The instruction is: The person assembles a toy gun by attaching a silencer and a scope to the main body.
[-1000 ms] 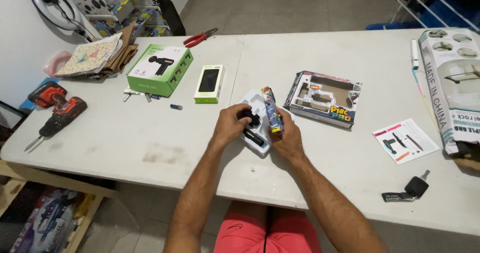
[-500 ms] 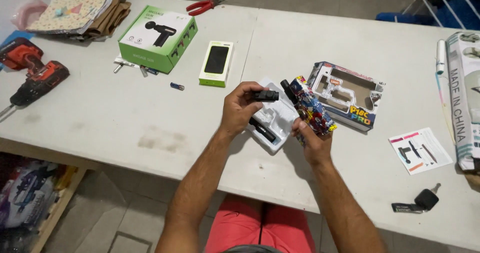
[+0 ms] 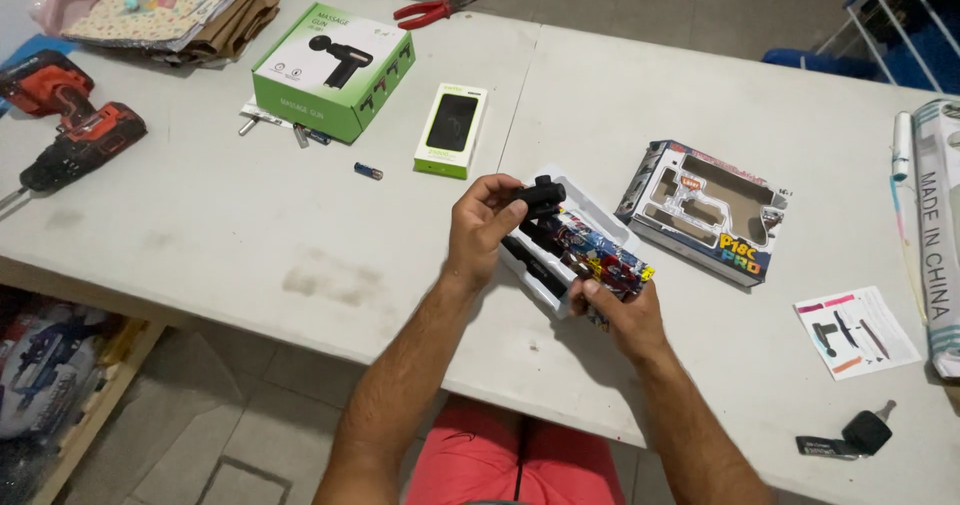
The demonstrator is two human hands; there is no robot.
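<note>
Your left hand (image 3: 485, 227) pinched a small black part (image 3: 540, 194) just above the toy gun (image 3: 592, 252), whose length ran far-left to near-right in your gripping right hand (image 3: 622, 313).

I see open table (image 3: 250, 255) at the frame's lower left, wide enough for a hand to pass. Toward the upper left, a green box (image 3: 333, 70), a small phone box (image 3: 451, 130) and a loose battery (image 3: 368, 171) block the way. Right of centre, an opened toy package (image 3: 705, 210) crowds the right hand (image 3: 622, 310); a leaflet (image 3: 857, 330) and key (image 3: 848, 437) lie at lower right.
</note>
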